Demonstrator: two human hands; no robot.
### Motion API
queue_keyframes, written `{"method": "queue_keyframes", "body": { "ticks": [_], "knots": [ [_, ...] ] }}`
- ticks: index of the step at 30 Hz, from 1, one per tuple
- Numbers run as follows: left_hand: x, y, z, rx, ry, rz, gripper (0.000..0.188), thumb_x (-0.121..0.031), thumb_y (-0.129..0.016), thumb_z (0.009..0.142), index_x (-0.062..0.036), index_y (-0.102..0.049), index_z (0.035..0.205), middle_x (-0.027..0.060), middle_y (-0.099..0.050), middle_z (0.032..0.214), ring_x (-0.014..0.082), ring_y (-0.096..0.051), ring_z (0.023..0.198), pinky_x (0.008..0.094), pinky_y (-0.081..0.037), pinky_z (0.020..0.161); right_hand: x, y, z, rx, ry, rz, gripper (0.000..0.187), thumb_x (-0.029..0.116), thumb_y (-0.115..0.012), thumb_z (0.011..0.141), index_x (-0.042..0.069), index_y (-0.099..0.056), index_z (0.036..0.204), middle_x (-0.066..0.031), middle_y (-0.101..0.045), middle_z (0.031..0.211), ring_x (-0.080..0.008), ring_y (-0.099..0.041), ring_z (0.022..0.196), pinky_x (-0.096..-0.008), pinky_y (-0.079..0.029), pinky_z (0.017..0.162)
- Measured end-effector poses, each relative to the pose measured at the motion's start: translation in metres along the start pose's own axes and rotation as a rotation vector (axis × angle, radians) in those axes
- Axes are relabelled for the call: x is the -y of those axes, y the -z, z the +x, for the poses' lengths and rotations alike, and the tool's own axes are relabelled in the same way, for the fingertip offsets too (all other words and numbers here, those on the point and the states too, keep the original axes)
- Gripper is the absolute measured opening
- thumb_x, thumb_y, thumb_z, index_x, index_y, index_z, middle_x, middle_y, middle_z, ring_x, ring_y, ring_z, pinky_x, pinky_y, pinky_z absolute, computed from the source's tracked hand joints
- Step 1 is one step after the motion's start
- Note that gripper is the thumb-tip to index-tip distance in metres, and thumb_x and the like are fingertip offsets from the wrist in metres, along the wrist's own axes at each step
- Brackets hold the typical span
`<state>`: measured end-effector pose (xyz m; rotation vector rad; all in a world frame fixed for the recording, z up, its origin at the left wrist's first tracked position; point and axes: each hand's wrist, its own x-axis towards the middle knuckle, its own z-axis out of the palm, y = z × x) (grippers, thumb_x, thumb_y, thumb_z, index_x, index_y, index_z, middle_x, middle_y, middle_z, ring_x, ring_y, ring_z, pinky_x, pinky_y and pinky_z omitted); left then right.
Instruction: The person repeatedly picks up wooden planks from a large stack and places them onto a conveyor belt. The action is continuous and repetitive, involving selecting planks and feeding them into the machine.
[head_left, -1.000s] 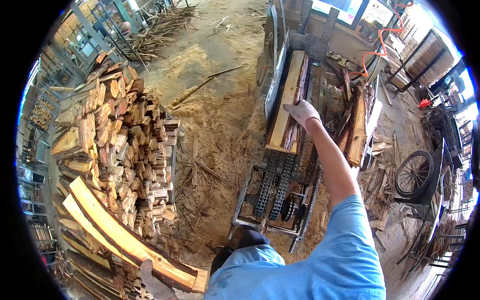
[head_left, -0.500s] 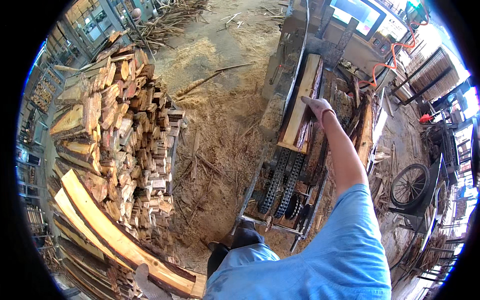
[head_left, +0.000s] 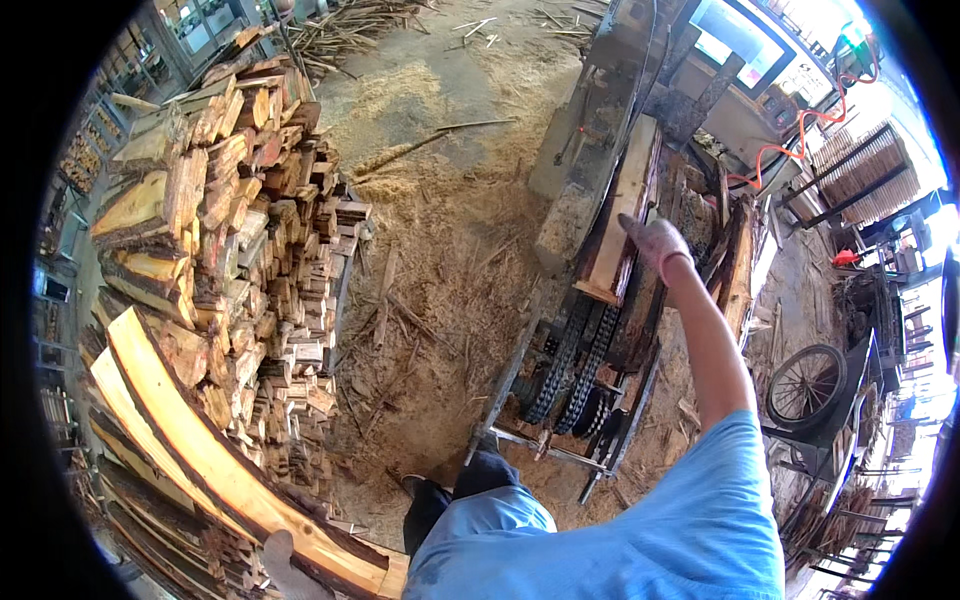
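Note:
A thick wooden plank (head_left: 620,225) with bark on its edge lies lengthwise on the chain conveyor of a machine. My right hand (head_left: 660,243), in a pale glove with a reddish cuff, is at the plank's right side near its middle. Its fingers are stretched and apart, and it grips nothing; whether the fingertips touch the wood I cannot tell. At the lower left my left hand (head_left: 287,568), in a grey glove, is against a long curved slab (head_left: 215,455) with bark edges. Its fingers are mostly hidden, so its grip does not show.
Two drive chains (head_left: 575,365) run below the plank's near end, inside a metal frame. A tall stack of split wood (head_left: 240,240) stands at left. A screen (head_left: 735,40) tops the machine. A spoked cart wheel (head_left: 806,386) stands right; sawdust and sticks cover the floor.
My right hand has shifted off the plank's top toward its right edge, with the fingers opening. The whole view has swung slightly. My left hand stays by the curved slab.

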<state>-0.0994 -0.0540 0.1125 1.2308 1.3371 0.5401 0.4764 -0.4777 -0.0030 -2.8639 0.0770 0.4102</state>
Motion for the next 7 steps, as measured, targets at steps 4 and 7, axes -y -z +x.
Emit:
{"method": "queue_keyframes", "body": {
  "ticks": [4, 7],
  "knots": [
    [-0.014, -0.020, -0.010, -0.063, 0.055, -0.068, 0.034, -0.027, -0.067, 0.085, 0.0046, -0.068, 0.098, 0.0110, -0.064, 0.093, 0.0228, -0.060, 0.081, 0.0373, -0.050, 0.076, -0.018, -0.054, 0.029, 0.048, 0.288, -0.252, 0.061, 0.057, -0.056, 0.099, 0.002, -0.069, 0.123, -0.0252, -0.072, 0.113, -0.0367, -0.073, 0.098, -0.0463, -0.058, 0.084],
    [-0.017, -0.022, -0.015, -0.075, 0.124, -0.120, 0.066, -0.033, -0.075, 0.078, -0.0013, -0.054, 0.132, 0.0207, -0.063, 0.118, 0.0264, -0.066, 0.102, 0.0414, -0.059, 0.083, -0.010, -0.057, 0.031, 0.141, 0.153, -0.175, 0.051, 0.048, -0.054, 0.104, 0.008, -0.060, 0.136, -0.0203, -0.075, 0.107, -0.0320, -0.074, 0.093, -0.0441, -0.059, 0.080]
  ]
}}
